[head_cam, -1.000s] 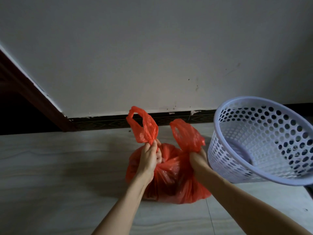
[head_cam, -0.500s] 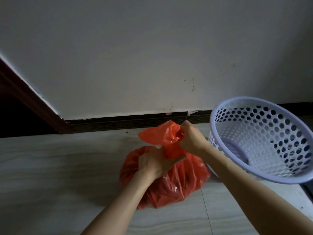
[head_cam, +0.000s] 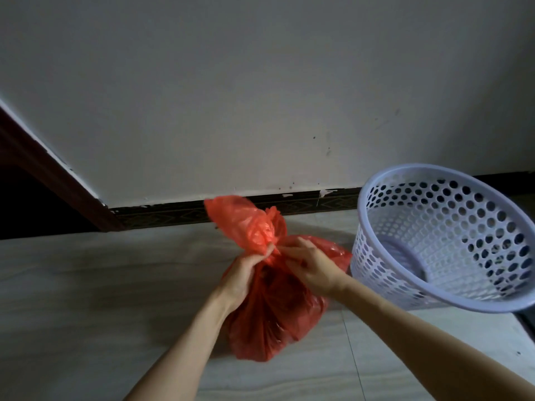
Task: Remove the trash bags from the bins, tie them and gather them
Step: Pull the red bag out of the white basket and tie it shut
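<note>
Fingers [head_cam: 267,250] pinching red bag [head_cam: 272,314], knot hidden

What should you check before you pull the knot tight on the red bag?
1. Left hand grips the neck of the red bag: ok.
2. Right hand pinches the bag at the same spot: ok.
3. Bag out of the white bin: ok.
4. Bag rests on the floor: ok.
5. Knot finished: cannot tell.
6. Bag free of tears: cannot tell.

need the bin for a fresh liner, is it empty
Empty: the lavender perforated bin shows only its bare bottom; the red trash bag sits outside it.
</note>
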`<state>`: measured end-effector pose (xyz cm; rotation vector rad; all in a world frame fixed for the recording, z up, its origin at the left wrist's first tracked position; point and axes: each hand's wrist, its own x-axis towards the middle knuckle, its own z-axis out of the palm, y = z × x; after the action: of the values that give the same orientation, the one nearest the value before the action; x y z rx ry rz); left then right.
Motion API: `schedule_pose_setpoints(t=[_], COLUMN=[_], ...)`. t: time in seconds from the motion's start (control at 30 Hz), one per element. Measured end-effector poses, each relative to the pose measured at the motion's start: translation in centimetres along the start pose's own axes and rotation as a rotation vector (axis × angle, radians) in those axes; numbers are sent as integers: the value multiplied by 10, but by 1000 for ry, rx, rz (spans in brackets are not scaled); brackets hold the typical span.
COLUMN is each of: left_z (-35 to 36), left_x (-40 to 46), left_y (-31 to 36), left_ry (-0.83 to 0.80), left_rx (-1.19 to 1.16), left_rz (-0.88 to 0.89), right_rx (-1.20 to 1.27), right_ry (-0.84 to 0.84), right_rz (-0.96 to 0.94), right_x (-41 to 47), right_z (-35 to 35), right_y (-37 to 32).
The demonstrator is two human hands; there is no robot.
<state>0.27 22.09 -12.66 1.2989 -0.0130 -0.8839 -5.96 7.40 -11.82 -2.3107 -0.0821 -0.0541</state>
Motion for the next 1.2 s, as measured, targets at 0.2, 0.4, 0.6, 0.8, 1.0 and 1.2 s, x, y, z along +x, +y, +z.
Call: schedule_pose_setpoints(t=[0.2,0.4,0.6,0.8,1.0,1.2], left_z=[4,-3,-1,-2,-13,-13], left_x=[10,6,-9,-11,-4,-5], left_y=[1,7,20,26,30,33], left_ry=[385,123,-66,12,36,70], left_rx=[128,-227,310,483,44,-240], left_rz=[-30,-122,-40,23,-95,-187], right_rx=[29,885,1160,1178,1296,686], right_ry=[-131,40,228,394,122,-673], right_rz=[28,745,779,482,396,391], right_x=[-2,2,15,30,13,-21], right_z=[7,-13,-24,-48,-54,-39], right_y=[-1,4,0,-20,-30,-19])
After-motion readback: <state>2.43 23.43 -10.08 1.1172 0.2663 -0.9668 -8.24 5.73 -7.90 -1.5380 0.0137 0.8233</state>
